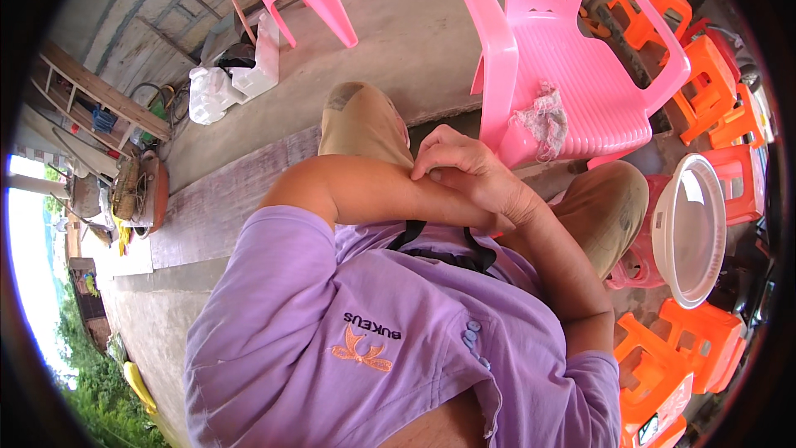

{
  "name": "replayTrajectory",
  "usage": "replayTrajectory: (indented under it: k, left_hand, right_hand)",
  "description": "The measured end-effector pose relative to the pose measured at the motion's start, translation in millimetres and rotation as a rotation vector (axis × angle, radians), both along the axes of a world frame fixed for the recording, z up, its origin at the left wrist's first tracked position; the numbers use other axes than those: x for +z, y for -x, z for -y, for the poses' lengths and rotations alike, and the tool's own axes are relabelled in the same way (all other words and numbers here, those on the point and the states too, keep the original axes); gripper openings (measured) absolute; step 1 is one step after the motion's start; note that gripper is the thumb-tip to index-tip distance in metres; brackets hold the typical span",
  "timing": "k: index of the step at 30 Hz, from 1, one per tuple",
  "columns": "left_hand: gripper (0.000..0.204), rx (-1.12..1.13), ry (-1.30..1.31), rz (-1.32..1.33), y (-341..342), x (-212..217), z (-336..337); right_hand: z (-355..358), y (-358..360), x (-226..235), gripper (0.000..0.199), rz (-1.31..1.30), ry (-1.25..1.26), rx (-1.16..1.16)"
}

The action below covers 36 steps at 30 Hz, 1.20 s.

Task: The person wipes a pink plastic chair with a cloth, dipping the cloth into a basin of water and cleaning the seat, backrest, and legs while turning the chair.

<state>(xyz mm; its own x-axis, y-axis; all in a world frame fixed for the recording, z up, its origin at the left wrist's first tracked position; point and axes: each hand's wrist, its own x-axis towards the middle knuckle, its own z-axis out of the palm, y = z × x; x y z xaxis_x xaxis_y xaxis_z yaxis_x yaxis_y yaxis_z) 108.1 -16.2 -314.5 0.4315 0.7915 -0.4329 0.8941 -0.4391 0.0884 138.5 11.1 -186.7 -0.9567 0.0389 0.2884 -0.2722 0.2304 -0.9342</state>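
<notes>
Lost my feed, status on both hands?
Right hand resting on left forearm, holding nothing. Left hand hidden. Crumpled rag on pink chair, untouched.

white containers [224, 83]: upper left of the frame, on the concrete floor, pale boxy plastic jugs standing together
shirt print [365, 344]: lower centre, dark lettering above an orange emblem on purple cloth

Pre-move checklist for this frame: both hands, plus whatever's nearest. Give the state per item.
1. Right hand free of objects: ok. It rests on the left forearm and holds nothing.
2. Left hand visible: not ok. It is hidden past the right wrist.
3. Crumpled rag loose and untouched on the pink chair: ok.
4. White basin stable: cannot tell. It stands tilted beside the right knee.
5. Room on the right side: not ok. Orange stools crowd it.
</notes>
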Motion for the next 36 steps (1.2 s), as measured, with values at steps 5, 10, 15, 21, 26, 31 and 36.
replayTrajectory:
  k: [5, 10, 15, 21, 26, 31, 36]
  left_hand:
    - [0.031, -0.013, 0.015, 0.065, -12, -6, 11]
    - [0.031, -0.027, 0.016, 0.13, -17, -7, 18]
    - [0.031, 0.014, 0.034, 0.203, -5, -11, 28]
    - [0.034, 0.223, 0.114, 0.28, 41, 4, 34]
    - [0.049, 0.461, -0.049, 0.498, 83, 4, 31]
    - [0.053, 0.917, -0.381, 0.763, 122, 35, 18]
    - [0.067, 0.718, -1.06, 0.486, 150, 102, -7]
  right_hand:
    - [-5, -5, -9, 0.025, 0.007, -0.206, 0.055]
    - [2, -11, -1, 0.022, -0.104, -0.277, -0.056]
    - [-10, -18, -15, 0.023, -0.125, -0.444, -0.051]
    - [-103, -28, -35, 0.019, 0.643, -0.669, -0.546]
    - [-181, -33, -115, 0.024, 0.614, -0.887, -1.225]
    - [-187, -33, -105, 0.02, 0.415, -0.531, -1.165]
    - [-177, -43, -68, 0.019, 0.124, 0.55, -0.88]
